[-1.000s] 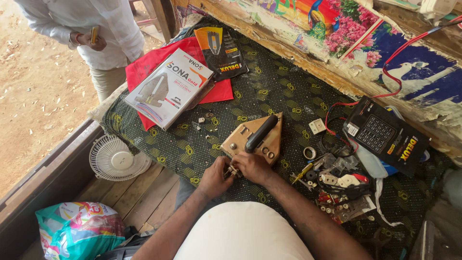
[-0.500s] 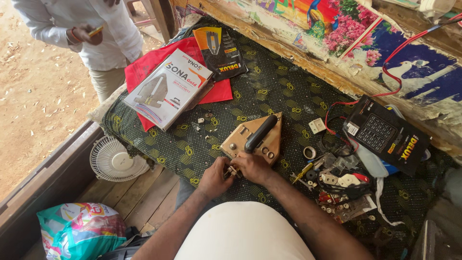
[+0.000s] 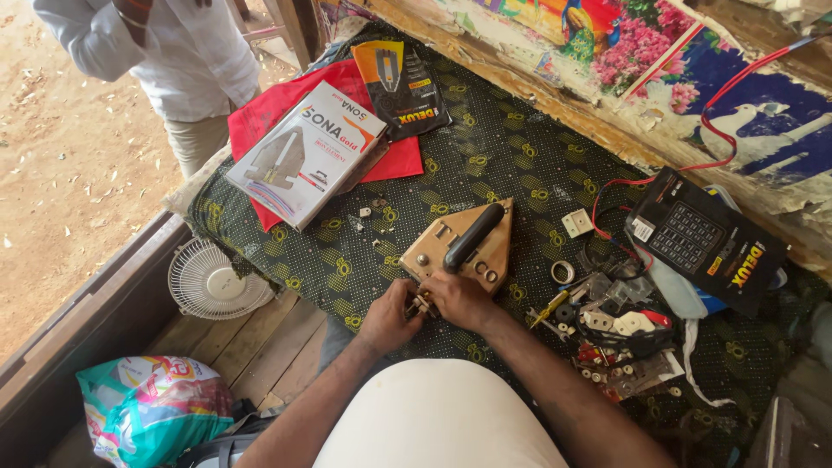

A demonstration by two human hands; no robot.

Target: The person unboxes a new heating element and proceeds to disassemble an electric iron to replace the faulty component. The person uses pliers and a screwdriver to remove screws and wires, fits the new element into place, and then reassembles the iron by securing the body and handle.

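Both hands sit low centre of frame at the near end of the clothes iron [image 3: 459,247]. My left hand [image 3: 388,316] is pinched narrow on a small metal part [image 3: 419,303] at the iron's rear edge. My right hand [image 3: 461,299] is curled, fingers pressed on the same spot; can't tell whether it grips anything. Iron lies on the patterned green cloth [image 3: 520,165], centre frame, black handle [image 3: 472,236] up, tip pointing to upper right. Right of it: roll of tape [image 3: 562,271], heap of loose parts and screws [image 3: 615,338], black boxed device [image 3: 709,238]. Left edge: small white fan [image 3: 208,282] on the wooden boards. Further up: white product box [image 3: 305,153] on red cloth [image 3: 394,160]. Top left: a person in a white shirt [image 3: 169,52] standing.
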